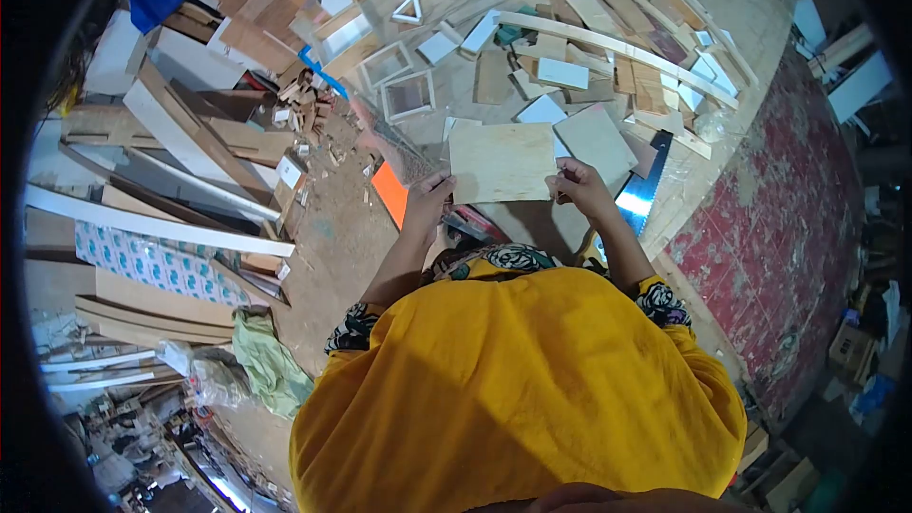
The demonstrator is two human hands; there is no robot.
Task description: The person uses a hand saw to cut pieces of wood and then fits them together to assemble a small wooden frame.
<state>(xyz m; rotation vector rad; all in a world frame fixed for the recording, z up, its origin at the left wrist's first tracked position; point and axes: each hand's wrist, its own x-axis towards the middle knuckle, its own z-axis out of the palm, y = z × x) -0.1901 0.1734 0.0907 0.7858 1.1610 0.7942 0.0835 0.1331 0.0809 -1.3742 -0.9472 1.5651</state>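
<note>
The left hand (432,198) and right hand (578,186) pinch the near corners of a thin plywood panel (503,160), apparently to examine it. Wood offcuts (562,73) lie beyond it, a handsaw (642,192) to its right; moving it calls for an even two-handed grip clear of the blade.

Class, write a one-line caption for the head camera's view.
Left hand and right hand hold up a board near a saw and scattered offcuts.
</note>
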